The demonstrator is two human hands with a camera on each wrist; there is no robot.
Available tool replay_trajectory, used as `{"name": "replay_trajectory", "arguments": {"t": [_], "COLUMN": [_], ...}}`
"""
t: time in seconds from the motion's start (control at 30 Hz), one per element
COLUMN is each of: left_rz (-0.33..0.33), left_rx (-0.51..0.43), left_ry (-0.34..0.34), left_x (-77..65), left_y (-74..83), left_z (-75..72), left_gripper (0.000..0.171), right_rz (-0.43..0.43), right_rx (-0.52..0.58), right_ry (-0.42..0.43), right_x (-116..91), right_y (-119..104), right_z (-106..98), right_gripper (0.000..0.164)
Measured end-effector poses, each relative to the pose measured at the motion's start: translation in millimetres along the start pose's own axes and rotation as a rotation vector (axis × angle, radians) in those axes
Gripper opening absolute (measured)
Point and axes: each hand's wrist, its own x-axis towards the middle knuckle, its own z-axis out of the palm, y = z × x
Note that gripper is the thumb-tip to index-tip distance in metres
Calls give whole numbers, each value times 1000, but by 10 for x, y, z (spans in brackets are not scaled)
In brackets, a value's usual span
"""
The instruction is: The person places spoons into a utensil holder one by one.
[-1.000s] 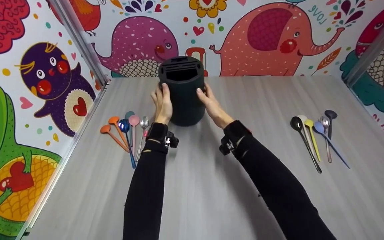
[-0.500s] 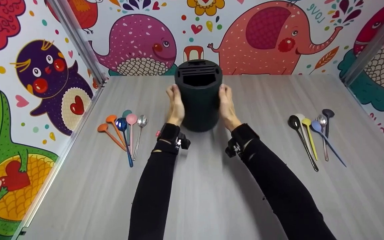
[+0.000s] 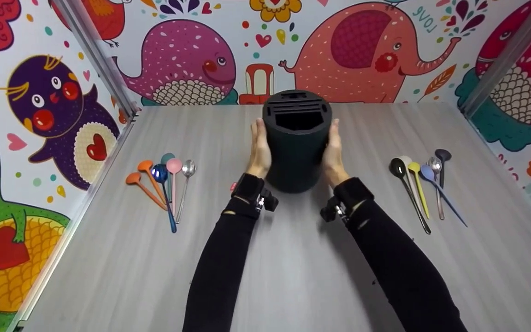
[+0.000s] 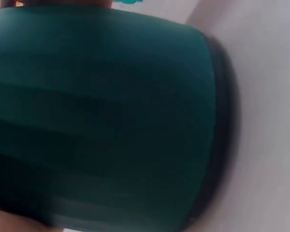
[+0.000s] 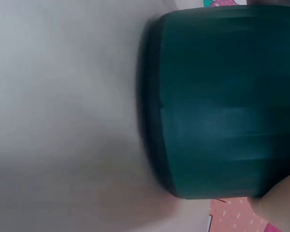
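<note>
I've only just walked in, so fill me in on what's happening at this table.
A person holds a dark green container upright with the left hand and right hand, one on each side, its slotted top facing up. Whether its base touches the table is hard to tell. Spoons lie in two groups, one on the left and one on the right, and neither hand is touching them.

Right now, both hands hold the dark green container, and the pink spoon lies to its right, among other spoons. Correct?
Not quite: the head view shows the pink spoon lying to the left of the dark green container. It is among other spoons, and the left hand and right hand hold the container.
</note>
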Motion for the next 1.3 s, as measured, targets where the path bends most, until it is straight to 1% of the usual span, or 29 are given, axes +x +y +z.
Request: {"name": "replay_trajectory", "arguments": {"t": [0.13, 0.23, 0.33, 0.47, 0.53, 0.57, 0.67, 0.73, 0.83, 0.93, 1.03, 1.13, 1.23, 1.3], "left_rz": [11, 30, 67, 98, 101, 98, 89, 82, 77, 79, 102, 129, 145, 157], "left_rx": [-14, -16, -19, -19, -13, -10, -16, -19, -19, -30, -71, -102, -83, -74], "left_ry": [-54, -83, -97, -85, -78, -76, -70, -64, -66, -74, -66, -30, -17, -16], "left_x": [-29, -50, -78, -118, -128, -132, -139, -142, -143, -124, -81, -30, -2, 4], "left_y": [50, 98, 120, 115, 109, 107, 92, 84, 75, 95, 172, 295, 398, 429], "left_z": [52, 84, 110, 136, 152, 162, 191, 207, 216, 203, 169, 137, 136, 154], "left_gripper": [78, 77, 79, 105, 111, 108, 88, 79, 75, 72, 67, 62, 59, 55], "right_rz": [-17, -49, -77, -80, -73, -73, -72, -73, -62, -69, -55, -40, -33, -20], "right_rx": [33, -2, -29, -55, -65, -67, -65, -62, -74, -53, -38, -52, -87, -101], "right_ry": [37, 85, 121, 129, 133, 133, 129, 122, 127, 136, 147, 137, 113, 104], "right_x": [-92, -123, -155, -217, -229, -231, -231, -227, -228, -229, -240, -249, -256, -259], "right_y": [-74, -30, 33, 45, 49, 51, 61, 74, 83, 85, 91, 102, 111, 109], "right_z": [-51, -87, -113, -126, -135, -139, -155, -164, -172, -163, -141, -123, -132, -146], "right_gripper": [60, 61, 63, 63, 62, 62, 60, 60, 59, 60, 61, 63, 63, 62]}}
